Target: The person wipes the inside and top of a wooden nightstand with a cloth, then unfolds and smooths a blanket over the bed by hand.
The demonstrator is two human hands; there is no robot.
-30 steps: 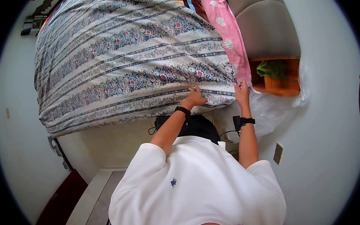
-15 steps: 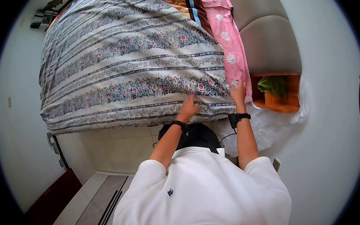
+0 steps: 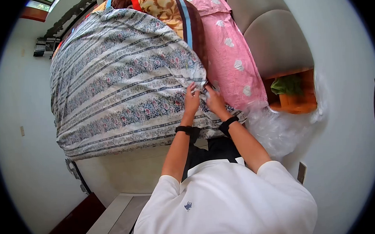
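Note:
A white floral sheet [image 3: 124, 99] with striped bands covers most of the bed. My right hand [image 3: 215, 101] is closed on its edge beside the pink sheet. Close by on the left, my left hand [image 3: 191, 101] has its fingers bent round a gathered fold of the same floral sheet. Fabric bunches between the two hands. The pink sheet [image 3: 236, 79] with white hearts lies bared to the right. Behind the floral edge shows a brown, gold and blue striped quilt [image 3: 166, 13].
A grey padded headboard [image 3: 267, 30] stands on the right. Next to it is a wooden nightstand [image 3: 298, 106] with green cloth inside. Clear plastic wrap [image 3: 271, 128] lies in front of it. A dark red panel [image 3: 75, 222] stands at the lower left.
Both hands have moved up the bed, the right one also leftward with the floral sheet's edge. More pink sheet and striped quilt show. The view has shifted slightly.

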